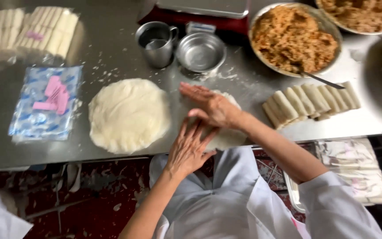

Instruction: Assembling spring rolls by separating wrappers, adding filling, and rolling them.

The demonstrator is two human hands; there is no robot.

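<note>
A thin white wrapper sheet [229, 137] lies on the steel table [111, 48] right at its near edge, mostly hidden under my hands. My right hand [212, 106] lies flat on top of it, fingers stretched to the left. My left hand [190, 148] presses on the sheet's near edge with fingers spread. A round stack of pale wrappers [129, 114] sits just to the left of my hands. To the right lies a row of finished pale rolls [310, 102].
A big bowl of brown shredded filling [293, 39] with a spoon [321, 80] stands at the back right, a second bowl [359, 15] behind it. A steel mug [156, 43] and small steel bowl [200, 52] stand behind my hands. Packed rolls [45, 28] and a blue packet with pink slips [46, 102] lie left.
</note>
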